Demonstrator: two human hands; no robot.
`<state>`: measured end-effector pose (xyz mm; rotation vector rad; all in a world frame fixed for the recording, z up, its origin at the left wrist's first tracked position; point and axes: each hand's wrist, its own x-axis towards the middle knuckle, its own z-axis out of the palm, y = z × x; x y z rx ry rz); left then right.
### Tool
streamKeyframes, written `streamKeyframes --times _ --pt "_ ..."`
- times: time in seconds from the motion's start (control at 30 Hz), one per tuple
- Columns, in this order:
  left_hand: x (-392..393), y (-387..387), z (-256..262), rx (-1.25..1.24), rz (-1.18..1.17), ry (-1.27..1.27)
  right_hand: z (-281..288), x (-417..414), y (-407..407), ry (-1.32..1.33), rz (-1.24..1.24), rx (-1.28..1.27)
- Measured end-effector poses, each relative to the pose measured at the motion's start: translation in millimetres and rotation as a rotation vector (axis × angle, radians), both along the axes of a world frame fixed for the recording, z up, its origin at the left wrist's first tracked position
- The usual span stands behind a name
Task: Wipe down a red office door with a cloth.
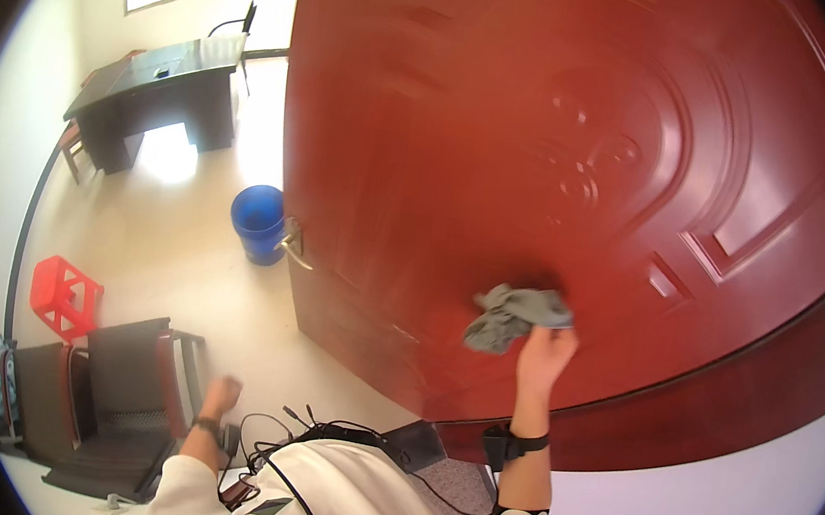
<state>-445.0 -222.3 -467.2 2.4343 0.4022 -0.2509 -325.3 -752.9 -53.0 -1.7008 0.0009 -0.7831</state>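
Note:
A grey cloth (519, 315) is bunched in my right hand (548, 347), up against the panelled face of a glossy red-brown door (420, 183). Part of the cloth hangs loose to the left of my fingers. My left hand (222, 394) is low on the left, away from the door, with its fingers curled and nothing visible in them. A metal lever handle (295, 244) juts from the door's left edge. Dark straps circle both of my forearms.
Behind the handle, a blue bucket (258, 222) stands on the pale floor. A red plastic stool (65, 296) and dark linked chairs (128, 378) are near my left side. Farther back is a dark desk (159, 80). Black cables (272, 446) loop around my waist.

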Motion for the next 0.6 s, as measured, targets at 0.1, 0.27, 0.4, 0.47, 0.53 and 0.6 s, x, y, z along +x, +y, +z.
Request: streamKeyframes --times 0.1,0.27,0.4,0.47,0.53,0.6 --pt "90.8 -23.9 75.5 -0.017 -0.092 -0.294 39.1 12.3 6.2 -0.220 -0.101 -0.077" --pt "181.2 -103.7 225.1 -0.125 -0.210 -0.772 35.6 31.5 29.2 -0.200 -0.331 -0.339" --pt "196.4 -132.1 233.5 -0.105 -0.282 -0.715 -44.6 28.3 27.2 0.198 -0.375 -0.512" --pt "191.2 -140.9 214.9 -0.211 -0.300 -0.602 -104.8 20.7 11.6 0.485 -0.193 -0.239" --pt "188.5 -150.0 209.6 -0.317 -0.312 -0.476 -136.1 9.2 32.0 0.604 0.004 0.333" --pt "168.3 -159.8 217.6 -0.407 -0.482 -0.442 -138.6 3.3 50.3 0.680 0.095 0.300"
